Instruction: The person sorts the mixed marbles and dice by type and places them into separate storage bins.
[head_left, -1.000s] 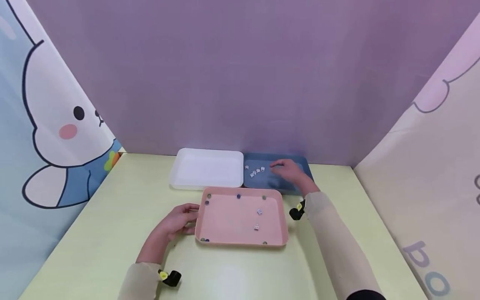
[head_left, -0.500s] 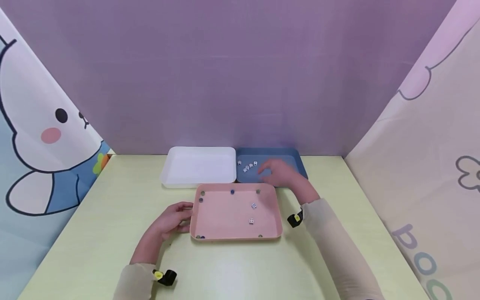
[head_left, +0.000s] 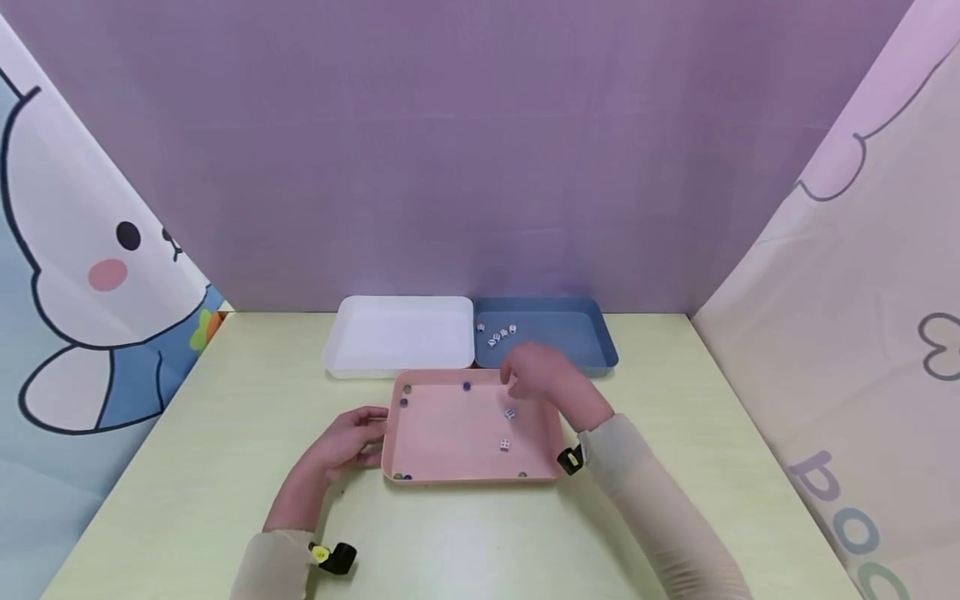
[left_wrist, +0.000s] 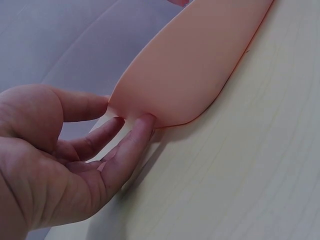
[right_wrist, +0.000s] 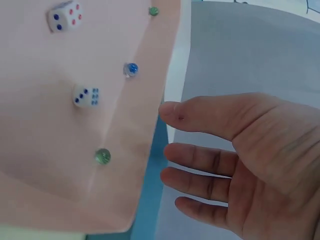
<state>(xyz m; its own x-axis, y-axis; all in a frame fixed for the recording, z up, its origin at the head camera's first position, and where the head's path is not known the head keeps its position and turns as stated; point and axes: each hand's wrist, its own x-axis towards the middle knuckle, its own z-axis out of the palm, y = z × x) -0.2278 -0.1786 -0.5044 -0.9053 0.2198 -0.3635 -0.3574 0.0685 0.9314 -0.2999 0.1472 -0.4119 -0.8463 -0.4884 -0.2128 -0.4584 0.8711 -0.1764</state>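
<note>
A pink tray (head_left: 450, 433) holds two white dice, one at the front (head_left: 505, 446) and one behind (head_left: 510, 413), plus several glass marbles along its walls. In the right wrist view, a blue marble (right_wrist: 131, 69) and a green marble (right_wrist: 103, 156) lie near the far wall. My left hand (head_left: 348, 442) rests its fingertips against the tray's left end; the left wrist view shows thumb and fingers (left_wrist: 135, 145) touching the outer wall. My right hand (head_left: 536, 371) is over the tray's far right rim, fingers loosely extended, nothing between them.
Behind the pink tray, a white tray (head_left: 405, 337) stands on the left and a blue tray (head_left: 577, 325) on the right. Several dice (head_left: 503, 332) lie in the blue tray's left part. A purple backdrop (head_left: 465, 167) rises behind the table (head_left: 465, 542).
My right hand has moved back from over the blue tray toward the pink tray's far right rim. My left hand keeps its place at the pink tray's left end. The head view shifted slightly.
</note>
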